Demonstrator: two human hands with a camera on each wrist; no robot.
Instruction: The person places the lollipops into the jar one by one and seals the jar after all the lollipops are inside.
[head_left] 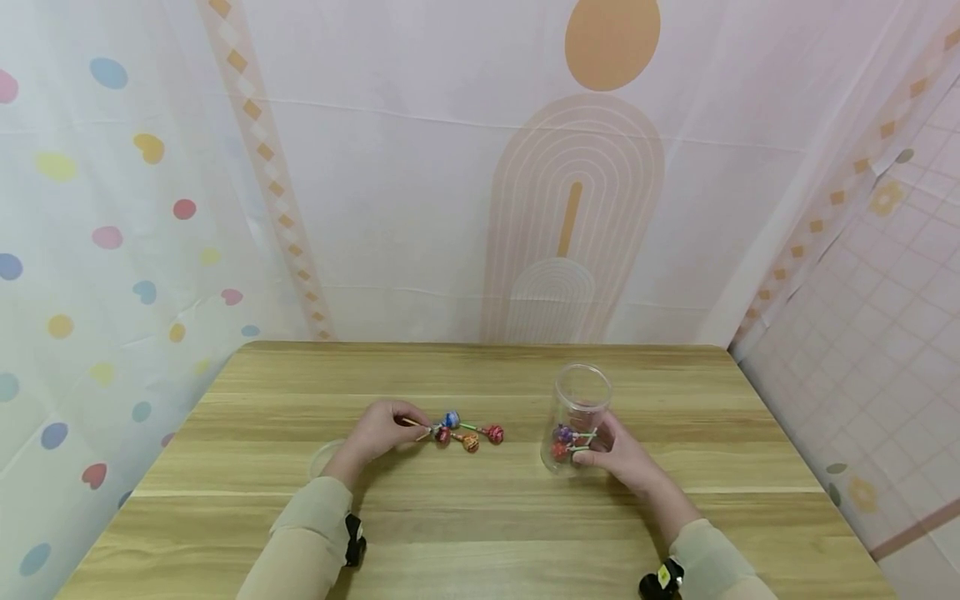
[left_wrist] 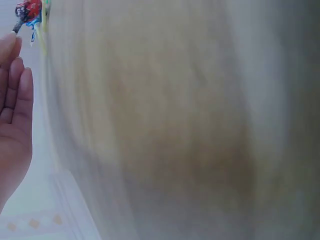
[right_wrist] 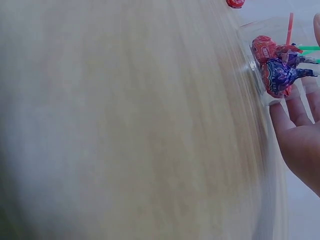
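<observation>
My left hand (head_left: 405, 431) pinches the stick of a lollipop at the left end of a small cluster on the wooden table (head_left: 480, 517). The cluster holds a blue-wrapped lollipop (head_left: 450, 419), a dark red one (head_left: 442, 435), an orange one (head_left: 470, 442) and a red one (head_left: 493, 432). In the left wrist view the fingers (left_wrist: 14, 85) reach toward a red and blue wrapper (left_wrist: 29, 10). My right hand (head_left: 609, 450) grips an upright clear jar (head_left: 577, 396). Inside the jar lie a purple lollipop (head_left: 562, 432) (right_wrist: 278, 75) and a red lollipop (head_left: 558, 451) (right_wrist: 263, 47).
A clear round lid (head_left: 322, 457) lies flat by my left wrist. A patterned backdrop stands behind the table's far edge (head_left: 480, 344). Both wrist views show mostly blurred tabletop.
</observation>
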